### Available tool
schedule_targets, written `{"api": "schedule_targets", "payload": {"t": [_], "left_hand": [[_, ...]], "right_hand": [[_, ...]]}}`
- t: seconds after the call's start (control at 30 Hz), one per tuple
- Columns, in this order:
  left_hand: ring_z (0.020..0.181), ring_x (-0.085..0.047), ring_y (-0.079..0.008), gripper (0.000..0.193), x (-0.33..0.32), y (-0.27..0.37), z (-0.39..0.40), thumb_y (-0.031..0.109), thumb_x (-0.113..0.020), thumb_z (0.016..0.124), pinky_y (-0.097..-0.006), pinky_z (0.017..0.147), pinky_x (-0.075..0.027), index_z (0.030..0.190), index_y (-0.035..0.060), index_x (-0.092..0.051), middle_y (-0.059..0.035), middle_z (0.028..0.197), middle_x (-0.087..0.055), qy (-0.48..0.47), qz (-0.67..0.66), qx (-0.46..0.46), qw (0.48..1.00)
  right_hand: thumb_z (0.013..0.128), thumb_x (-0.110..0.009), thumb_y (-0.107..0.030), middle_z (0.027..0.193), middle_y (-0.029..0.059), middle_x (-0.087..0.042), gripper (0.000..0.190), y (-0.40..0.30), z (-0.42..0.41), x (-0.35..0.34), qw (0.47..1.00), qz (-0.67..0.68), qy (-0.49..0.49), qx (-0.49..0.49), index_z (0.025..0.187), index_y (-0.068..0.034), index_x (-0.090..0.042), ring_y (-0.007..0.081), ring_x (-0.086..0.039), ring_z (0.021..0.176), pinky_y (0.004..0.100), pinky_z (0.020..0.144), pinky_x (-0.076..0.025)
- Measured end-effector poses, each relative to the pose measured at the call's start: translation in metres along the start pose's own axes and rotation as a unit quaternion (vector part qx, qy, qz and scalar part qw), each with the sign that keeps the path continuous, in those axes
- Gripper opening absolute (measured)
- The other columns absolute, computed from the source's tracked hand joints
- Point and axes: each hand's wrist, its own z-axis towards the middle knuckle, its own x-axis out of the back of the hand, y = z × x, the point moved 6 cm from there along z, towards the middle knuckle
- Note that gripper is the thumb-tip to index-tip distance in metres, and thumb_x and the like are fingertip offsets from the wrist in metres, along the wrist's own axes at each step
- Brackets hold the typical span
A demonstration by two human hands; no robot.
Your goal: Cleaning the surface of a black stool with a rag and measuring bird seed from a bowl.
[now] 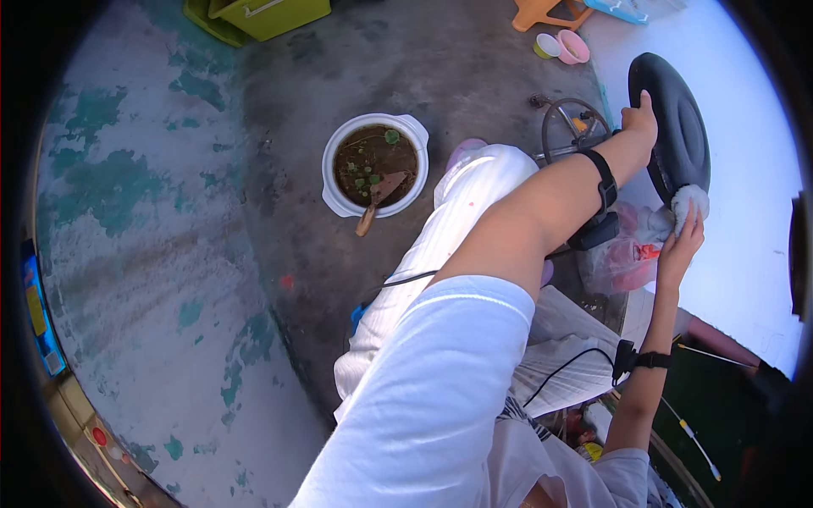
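A round black padded stool seat [679, 127] stands tipped on its side by the white wall. My left hand [638, 127] holds the seat's near side, with one finger or thumb laid on the black surface and the rest hidden behind it. In my right hand [683, 251] is a wad of white cloth [689, 203], pressed against the seat's lower rim. The stool's metal base with its ring [575, 120] shows past my left forearm. Below the seat, beside my right wrist, lies a clear plastic bag [613, 267] with pink and red contents.
A white pot [331, 184] of soil with small green plants and a wooden-handled trowel [384, 190] stands on the concrete floor. Green bins [273, 19], an orange stool [540, 14] and small tubs [573, 47] are farther off. A peeling wall [146, 254] rises at left.
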Motion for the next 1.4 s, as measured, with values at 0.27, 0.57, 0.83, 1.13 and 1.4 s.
{"api": "schedule_targets", "payload": {"t": [0.27, 0.57, 0.83, 1.13, 1.4], "left_hand": [[0.137, -0.049, -0.0436, 0.075, 0.021, 0.052, -0.018, 0.039, -0.064, 0.093, -0.0476, 0.116, -0.040, 0.146, -0.0096, -0.041, -0.0298, 0.149, -0.048, 0.002, 0.034, -0.120, 0.992], [0.080, -0.065, -0.0202, 0.024, 0.134, 0.187, -0.127, 0.024, -0.064, 0.101, -0.0418, 0.091, -0.056, 0.109, 0.0010, -0.066, -0.0056, 0.076, -0.061, -0.087, -0.001, -0.349, 0.933], [0.111, -0.066, -0.0316, 0.029, 0.069, 0.125, -0.174, 0.008, -0.049, 0.104, -0.0444, 0.101, -0.054, 0.130, -0.0066, -0.049, -0.0224, 0.116, -0.061, -0.076, 0.088, -0.295, 0.948], [0.138, -0.045, -0.0399, 0.081, 0.050, 0.078, -0.091, 0.018, -0.066, 0.095, -0.0537, 0.114, -0.045, 0.156, -0.0050, -0.019, -0.0305, 0.150, -0.037, -0.099, 0.127, -0.167, 0.973], [0.137, -0.048, -0.0454, 0.095, 0.017, 0.027, -0.030, 0.032, -0.078, 0.092, -0.0565, 0.107, -0.052, 0.155, -0.0086, -0.020, -0.0332, 0.156, -0.032, -0.131, 0.173, -0.018, 0.976]], "right_hand": [[0.105, -0.058, -0.018, 0.127, 0.0130, -0.068, 0.045, 0.083, -0.058, -0.020, 0.680, 0.568, -0.027, -0.463, 0.146, -0.001, -0.050, 0.0291, -0.068, 0.112, 0.0435, 0.099, -0.054], [0.100, -0.065, -0.023, 0.133, 0.0129, -0.066, 0.046, -0.019, -0.110, 0.005, 0.438, 0.794, 0.010, -0.421, 0.141, -0.005, -0.053, 0.0278, -0.065, 0.120, 0.0448, 0.105, -0.052], [0.108, -0.048, -0.032, 0.127, 0.0147, -0.069, 0.040, -0.034, -0.173, -0.055, 0.241, 0.859, 0.027, -0.450, 0.131, -0.002, -0.061, 0.0303, -0.066, 0.118, 0.0454, 0.106, -0.052], [0.099, -0.065, -0.030, 0.117, 0.0142, -0.071, 0.036, -0.031, -0.200, -0.062, 0.177, 0.839, 0.038, -0.514, 0.123, -0.002, -0.063, 0.0282, -0.070, 0.107, 0.0441, 0.098, -0.056], [0.083, -0.071, 0.000, 0.104, 0.0128, -0.071, 0.034, -0.071, -0.170, -0.153, 0.346, 0.699, -0.225, -0.583, 0.116, 0.002, -0.064, 0.0267, -0.072, 0.092, 0.0414, 0.084, -0.059]]}}
